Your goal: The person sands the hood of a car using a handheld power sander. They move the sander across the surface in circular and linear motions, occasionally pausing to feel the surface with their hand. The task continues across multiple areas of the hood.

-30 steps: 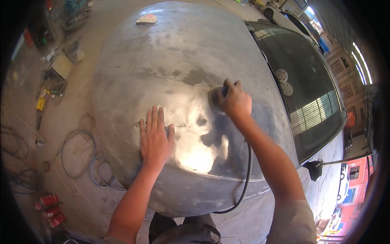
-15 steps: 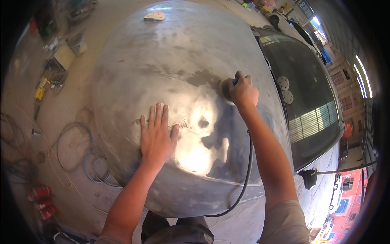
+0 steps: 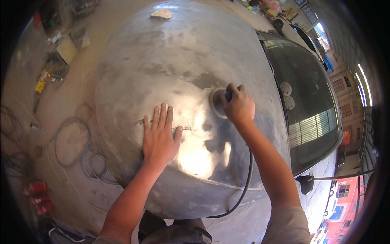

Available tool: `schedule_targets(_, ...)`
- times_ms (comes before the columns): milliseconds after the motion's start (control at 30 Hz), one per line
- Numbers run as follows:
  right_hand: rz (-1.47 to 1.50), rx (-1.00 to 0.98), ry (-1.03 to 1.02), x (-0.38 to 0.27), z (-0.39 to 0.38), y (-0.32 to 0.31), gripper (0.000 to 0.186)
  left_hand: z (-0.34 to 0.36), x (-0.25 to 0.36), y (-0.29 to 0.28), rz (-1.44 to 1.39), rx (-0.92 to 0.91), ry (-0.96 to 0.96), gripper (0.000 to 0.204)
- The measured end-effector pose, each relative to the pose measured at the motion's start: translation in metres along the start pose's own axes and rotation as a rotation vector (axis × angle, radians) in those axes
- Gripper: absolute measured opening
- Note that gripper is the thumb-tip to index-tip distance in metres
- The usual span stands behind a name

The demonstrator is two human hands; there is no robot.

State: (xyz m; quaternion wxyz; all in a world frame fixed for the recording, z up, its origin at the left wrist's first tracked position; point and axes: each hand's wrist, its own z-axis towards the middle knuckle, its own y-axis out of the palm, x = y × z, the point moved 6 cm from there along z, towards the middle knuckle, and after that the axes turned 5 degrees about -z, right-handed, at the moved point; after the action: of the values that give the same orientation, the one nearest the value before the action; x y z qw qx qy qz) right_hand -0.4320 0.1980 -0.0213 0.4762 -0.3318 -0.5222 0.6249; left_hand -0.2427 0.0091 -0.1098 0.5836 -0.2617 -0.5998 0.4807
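Observation:
A car hood [image 3: 134, 57] with a dull, patchy grey sanded surface fills the middle of the view. My left hand [image 3: 160, 140] lies flat on it, fingers stretched out and slightly apart. To the right, my right hand [image 3: 240, 107] is wrapped round the top of a round sander [image 3: 218, 103], whose pale pad rests against the hood. My fingers hide much of the sander's body. A dark hose [image 3: 246, 183] runs from beneath my right forearm down over the hood's near edge. Darker patches and a bright reflection lie between my hands.
A pale pad-like block [image 3: 161, 14] sits at the hood's far end. Two perforated sanding discs [image 3: 287, 95] lie on the windshield [image 3: 304, 118]. Coiled hoses [image 3: 87, 158] and red cans [image 3: 38, 198] are on the floor at left. A side mirror [image 3: 305, 184] sticks out at right.
My right hand has moved the sander a little left and nearer to me over the hood. My left hand stays flat in place on the metal. The view has shifted slightly.

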Motion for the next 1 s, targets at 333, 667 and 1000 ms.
schedule_targets(333,0.056,0.059,-0.207,-0.046,-0.067,-0.014,0.031,0.000,0.000,-0.004,-0.102,0.041,0.000,0.070)
schedule_targets(667,0.074,0.016,-0.212,-0.050,-0.080,-0.016,0.028,0.000,0.000,-0.004,-0.108,0.072,0.000,0.071)
schedule_targets(1000,0.085,-0.034,-0.195,-0.024,-0.093,-0.020,0.028,0.001,-0.001,-0.005,-0.157,0.087,-0.032,0.072)
